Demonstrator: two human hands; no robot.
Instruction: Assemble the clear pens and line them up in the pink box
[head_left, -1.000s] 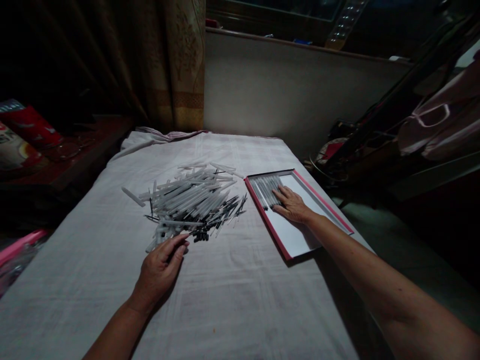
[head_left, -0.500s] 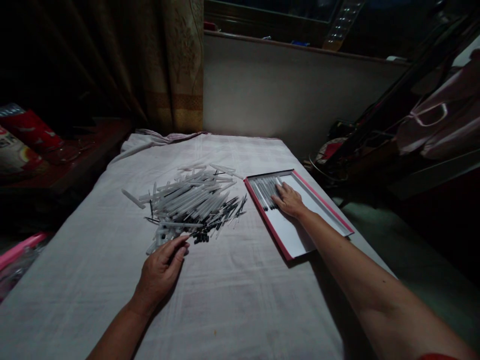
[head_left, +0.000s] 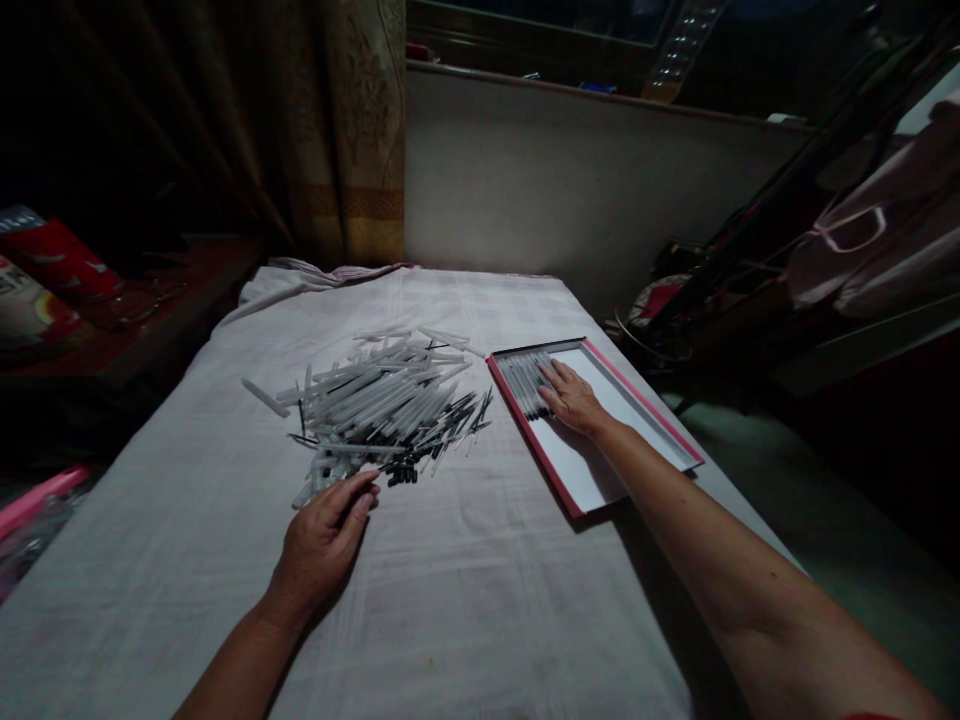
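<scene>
My left hand (head_left: 322, 530) rests on the cloth at the near edge of a loose pile of clear pen barrels (head_left: 390, 400). Its fingers are curled together, their tips beside small black pen caps (head_left: 403, 474); whatever they may hold is hidden. Thin dark pen refills (head_left: 459, 420) lie on the pile's right side. Over a shallow box tray (head_left: 559, 490) with red sides and a white inside, my right hand (head_left: 571, 398) has its fingers stretched out. The fingertips touch the right side of a row of capped pens (head_left: 525, 380) lined up along the tray's left wall.
A pale checked cloth (head_left: 450, 620) covers the table. To the left, a dark red side table (head_left: 217, 270) bears a red packet (head_left: 64, 260). A pink-rimmed container (head_left: 45, 500) stands low at the left. Curtain (head_left: 367, 130) and wall (head_left: 570, 180) lie behind.
My right hand has shifted slightly left in the tray, and the pens there now sit closer together against the left wall. My left hand has stayed in place.
</scene>
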